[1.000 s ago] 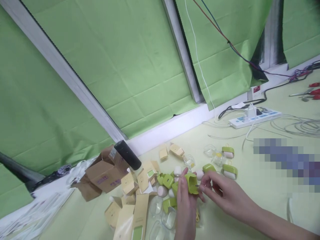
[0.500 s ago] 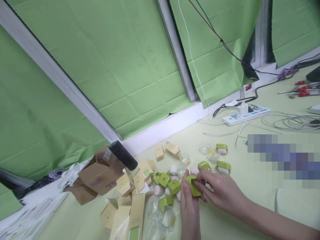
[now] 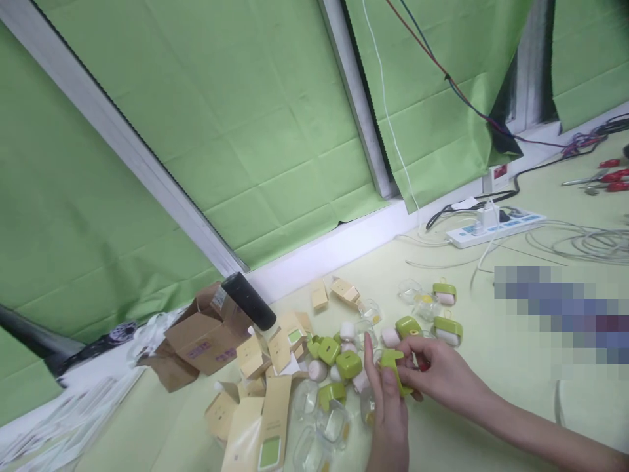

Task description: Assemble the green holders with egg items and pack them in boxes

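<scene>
My left hand grips a green plastic shell, thumb pressed on it and forefinger stretched up beside it. My right hand is closed at the shell's right side. Between its thumb and fingers shows a small dark red object, mostly hidden, whose kind I cannot make out. Just left of the hands lie loose green caps and round pale pink-white pieces. Clear plastic covers rest below them. Two assembled green-and-white units stand beyond my right hand.
Yellowish cartons crowd the left, with a brown cardboard box and a black cylinder behind. A power strip, coiled cable and red-handled tools lie at the right. Part of the right side is pixelated.
The view has shifted slightly, moving the scene rightward. The green shell has turned in my hands, and the dark red object shows more clearly in my right hand.
</scene>
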Demonstrator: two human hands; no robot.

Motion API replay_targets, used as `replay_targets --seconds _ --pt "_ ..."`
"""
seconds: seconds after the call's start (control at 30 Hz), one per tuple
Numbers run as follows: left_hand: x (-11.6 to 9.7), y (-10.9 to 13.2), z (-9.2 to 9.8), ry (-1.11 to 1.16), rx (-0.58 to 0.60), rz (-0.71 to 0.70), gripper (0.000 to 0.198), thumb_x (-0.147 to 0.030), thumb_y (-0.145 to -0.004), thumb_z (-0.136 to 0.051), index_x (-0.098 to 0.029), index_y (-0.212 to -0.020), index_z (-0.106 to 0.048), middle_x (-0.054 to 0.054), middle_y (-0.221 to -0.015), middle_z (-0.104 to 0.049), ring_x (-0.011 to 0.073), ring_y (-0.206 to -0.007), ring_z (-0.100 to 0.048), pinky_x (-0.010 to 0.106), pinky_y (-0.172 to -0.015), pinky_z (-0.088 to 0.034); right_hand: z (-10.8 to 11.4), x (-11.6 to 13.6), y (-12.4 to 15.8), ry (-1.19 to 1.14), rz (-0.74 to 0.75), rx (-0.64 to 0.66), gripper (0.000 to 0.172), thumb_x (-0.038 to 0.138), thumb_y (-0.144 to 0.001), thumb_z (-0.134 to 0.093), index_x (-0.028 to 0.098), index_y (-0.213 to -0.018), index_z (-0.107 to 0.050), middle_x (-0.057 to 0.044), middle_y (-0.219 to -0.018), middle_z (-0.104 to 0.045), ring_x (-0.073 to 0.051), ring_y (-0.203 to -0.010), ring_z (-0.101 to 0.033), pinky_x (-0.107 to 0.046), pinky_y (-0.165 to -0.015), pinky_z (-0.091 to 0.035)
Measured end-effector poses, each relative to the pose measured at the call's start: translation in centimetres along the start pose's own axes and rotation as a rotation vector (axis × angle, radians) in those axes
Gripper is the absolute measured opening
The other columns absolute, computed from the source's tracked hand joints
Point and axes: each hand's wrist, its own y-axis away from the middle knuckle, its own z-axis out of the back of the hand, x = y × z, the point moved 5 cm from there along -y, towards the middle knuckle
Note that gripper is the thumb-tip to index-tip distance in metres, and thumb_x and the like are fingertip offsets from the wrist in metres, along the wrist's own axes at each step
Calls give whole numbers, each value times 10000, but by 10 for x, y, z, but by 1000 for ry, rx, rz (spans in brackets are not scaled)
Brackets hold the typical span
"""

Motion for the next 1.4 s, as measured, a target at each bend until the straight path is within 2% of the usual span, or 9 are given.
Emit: replay_targets --seconds 0.23,0.43,0.63,0.7,0.8,0.9,1.0,1.2,1.4 --pt "-11 1 14 -244 -119 -58 960 -770 -731 -418 -208 -1447 -116 132 -1083 -622 254 -958 -619 328 -787 -485 -2 1 0 8 73 -8 195 329 -787 -599 218 -628 -578 31 -570 -612 -142 -547 -521 -247 -525 -367" --pt "-86 -26 51 -866 -366 -210 600 -577 -913 -150 -178 -1349 -254 165 -1284 -476 206 -1028 -587 318 -862 -462 -9 8 6 228 80 51 209 433 -738 -667 236 -681 -626 26 -640 -640 -155 -589 -536 -241 -536 -340" --pt "-111 -89 75 -1248 -255 -150 396 -297 -788 -530 -113 -1138 -527 220 -1226 -532 386 -1243 -382 544 -1029 -239 -29 -1 7 343 103 151 75 215 -720 -602 237 -783 -636 32 -712 -684 -148 -626 -591 -214 -547 -333" --pt "-104 -94 61 -1342 -176 -182 512 -229 -757 -525 -65 -1238 -468 267 -1359 -398 424 -1321 -228 595 -1049 -125 -31 0 8 310 139 161 97 206 -721 -583 235 -799 -635 30 -724 -681 -140 -626 -590 -207 -551 -344" --pt "-84 -90 21 -1410 132 -256 553 -214 -764 -503 -195 -1314 -450 131 -1484 -297 352 -1378 -115 541 -1092 -38 -30 1 10 257 172 183 96 196 -714 -582 225 -791 -632 29 -698 -662 -132 -619 -579 -200 -552 -357" --pt "-55 -85 -21 -1400 526 -261 548 -149 -658 -589 -375 -1158 -588 -14 -1337 -520 300 -1298 -317 487 -1099 -117 -28 4 13 221 180 193 79 200 -714 -588 213 -783 -625 26 -680 -628 -130 -609 -552 -204 -551 -356" --pt "-32 -95 -44 -1350 691 -246 619 -63 -522 -627 -359 -1066 -640 7 -1155 -622 306 -1100 -482 474 -1022 -266 -24 7 14 178 173 185 56 237 -748 -582 206 -783 -613 35 -633 -553 -128 -577 -499 -215 -533 -339" --pt "-43 -103 -36 -1100 481 -312 457 -97 -536 -627 -243 -969 -615 57 -995 -592 287 -993 -502 416 -936 -342 -9 10 9 34 181 118 129 331 -828 -542 211 -790 -572 30 -657 -481 -141 -601 -439 -244 -556 -347" --pt "-75 -51 5 -642 122 -272 411 -257 -800 -329 -227 -1208 -285 48 -932 -527 181 -773 -541 332 -719 -432 14 11 3 -111 192 -31 283 483 -933 -371 238 -858 -489 33 -674 -473 -148 -599 -438 -256 -559 -361"
